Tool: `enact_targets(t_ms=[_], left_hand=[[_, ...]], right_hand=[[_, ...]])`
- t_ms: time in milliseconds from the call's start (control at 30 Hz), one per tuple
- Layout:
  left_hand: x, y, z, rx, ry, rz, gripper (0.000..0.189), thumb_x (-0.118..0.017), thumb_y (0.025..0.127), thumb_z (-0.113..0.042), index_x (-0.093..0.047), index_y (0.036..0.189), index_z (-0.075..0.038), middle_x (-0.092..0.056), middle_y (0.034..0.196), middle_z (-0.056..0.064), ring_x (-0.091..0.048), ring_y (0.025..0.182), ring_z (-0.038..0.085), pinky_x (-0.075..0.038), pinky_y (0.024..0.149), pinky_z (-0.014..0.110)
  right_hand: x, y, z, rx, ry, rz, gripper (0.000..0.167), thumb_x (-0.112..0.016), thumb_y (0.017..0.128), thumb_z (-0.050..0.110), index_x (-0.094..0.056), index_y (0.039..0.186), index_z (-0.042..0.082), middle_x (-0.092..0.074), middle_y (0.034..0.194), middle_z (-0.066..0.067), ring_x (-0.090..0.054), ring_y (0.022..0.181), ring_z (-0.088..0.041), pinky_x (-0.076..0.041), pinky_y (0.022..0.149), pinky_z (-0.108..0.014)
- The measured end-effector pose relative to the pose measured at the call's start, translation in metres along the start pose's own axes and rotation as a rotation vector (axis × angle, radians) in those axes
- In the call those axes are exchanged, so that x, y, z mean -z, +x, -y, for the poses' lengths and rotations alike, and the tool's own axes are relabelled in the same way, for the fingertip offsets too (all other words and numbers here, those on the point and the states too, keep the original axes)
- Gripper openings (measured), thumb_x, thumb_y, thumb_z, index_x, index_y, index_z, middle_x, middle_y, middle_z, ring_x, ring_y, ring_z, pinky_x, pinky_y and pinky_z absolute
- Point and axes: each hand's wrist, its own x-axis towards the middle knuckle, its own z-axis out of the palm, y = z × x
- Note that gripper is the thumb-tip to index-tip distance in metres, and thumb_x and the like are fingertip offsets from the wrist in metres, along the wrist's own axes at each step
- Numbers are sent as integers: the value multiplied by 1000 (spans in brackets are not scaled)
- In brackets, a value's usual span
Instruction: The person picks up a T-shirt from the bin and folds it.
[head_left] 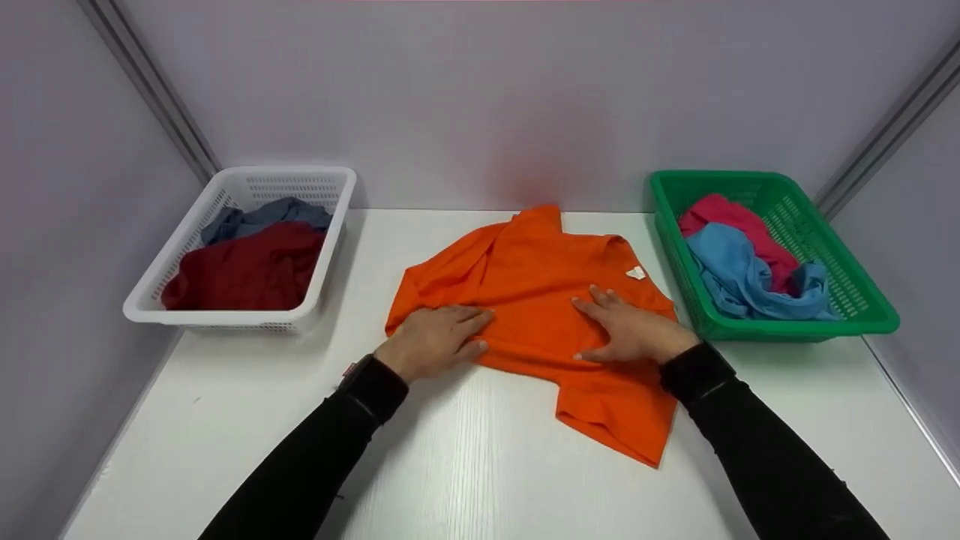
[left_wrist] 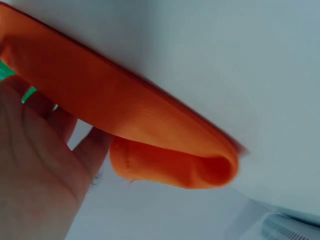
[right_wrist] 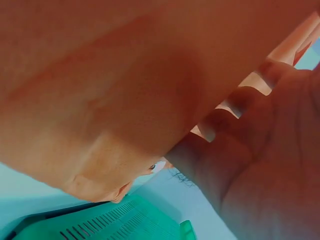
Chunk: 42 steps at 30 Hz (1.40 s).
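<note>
An orange T-shirt (head_left: 525,292) lies spread on the white table, its neck and a small white label (head_left: 635,273) toward the right. One sleeve (head_left: 615,416) points to the front and the other part reaches the back wall. My left hand (head_left: 435,341) rests on the left end of the shirt, fingers extended. On the right half, near the label, my right hand (head_left: 626,330) lies on the fabric with fingers spread. In the left wrist view, the shirt's edge (left_wrist: 115,100) appears beside the fingers, with a curled fold. The right wrist view shows orange fabric (right_wrist: 100,100) under the fingers.
At the left stands a white basket (head_left: 146,289) holding a dark red cloth (head_left: 247,266) and a grey-blue cloth (head_left: 274,216). A green basket (head_left: 862,300) at the right holds pink cloth (head_left: 739,225) and blue cloth (head_left: 724,262). Partition walls enclose the table's back and sides.
</note>
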Motion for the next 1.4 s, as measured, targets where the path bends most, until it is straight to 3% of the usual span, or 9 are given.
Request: enact_targets(t_ms=[133, 267, 433, 533, 700, 933, 1067, 1233, 1400], left_hand=[[5, 10, 16, 92, 33, -23, 51, -30, 94, -44, -32, 139, -20, -37, 137, 5, -34, 125, 24, -30, 99, 43], [12, 22, 30, 199, 73, -72, 49, -39, 92, -40, -39, 136, -19, -42, 133, 5, -40, 119, 25, -38, 91, 44], [15, 28, 49, 320, 156, -8, 51, -52, 86, -35, -41, 134, -19, -52, 121, 6, -50, 105, 29, -46, 75, 49], [15, 28, 59, 379, 203, 50, 43, -55, 84, -23, -47, 126, -18, -58, 105, 9, -55, 89, 32, -47, 62, 49], [23, 26, 77, 469, 217, 64, 19, -56, 81, -7, -55, 99, -12, -56, 83, 10, -57, 71, 32, -46, 47, 45], [40, 15, 104, 603, 163, -23, 19, -55, 81, -2, -57, 99, -6, -53, 86, 18, -57, 71, 38, -47, 50, 49], [40, 9, 112, 664, 178, 34, 16, -50, 85, -5, -56, 100, -5, -54, 89, 18, -58, 74, 37, -47, 48, 47], [35, 7, 106, 617, 227, 92, 24, -56, 82, -11, -53, 106, -8, -53, 96, 16, -55, 81, 35, -45, 49, 46], [28, 12, 86, 328, 243, -32, 40, -60, 81, -29, -50, 118, -16, -49, 112, 9, -47, 98, 31, -43, 70, 49]], right_hand=[[-1, -1, 0, 2, -4, -3, 97, -50, 63, 75, -13, 142, 33, -5, 148, -3, -5, 133, -28, -25, 94, -59], [-1, -1, 1, 11, -15, -13, 96, -50, 64, 75, -13, 142, 32, -5, 148, -4, -6, 133, -28, -25, 94, -58], [-2, -1, 1, 10, -17, -12, 97, -49, 63, 76, -13, 142, 32, -6, 148, -4, -5, 133, -29, -25, 94, -59], [-3, -1, 1, -6, -20, -7, 98, -49, 63, 76, -13, 142, 33, -5, 148, -3, -5, 133, -28, -25, 94, -59], [-2, -1, 2, -5, -20, -3, 98, -49, 62, 77, -12, 142, 34, -5, 148, -2, -4, 133, -27, -25, 94, -59], [0, -3, -1, 2, -18, 5, 95, -50, 64, 74, -12, 142, 34, -5, 148, -2, -5, 133, -28, -26, 93, -59], [1, -3, -1, 3, -10, 6, 94, -49, 65, 75, -13, 142, 34, -5, 148, -2, -6, 133, -28, -26, 93, -59], [0, -3, -1, 7, -7, -2, 93, -48, 66, 75, -13, 142, 33, -5, 148, -2, -6, 133, -29, -26, 93, -59], [-1, -3, -1, 7, -14, -8, 93, -48, 66, 75, -13, 142, 34, -5, 148, -1, -5, 133, -27, -27, 94, -58]])
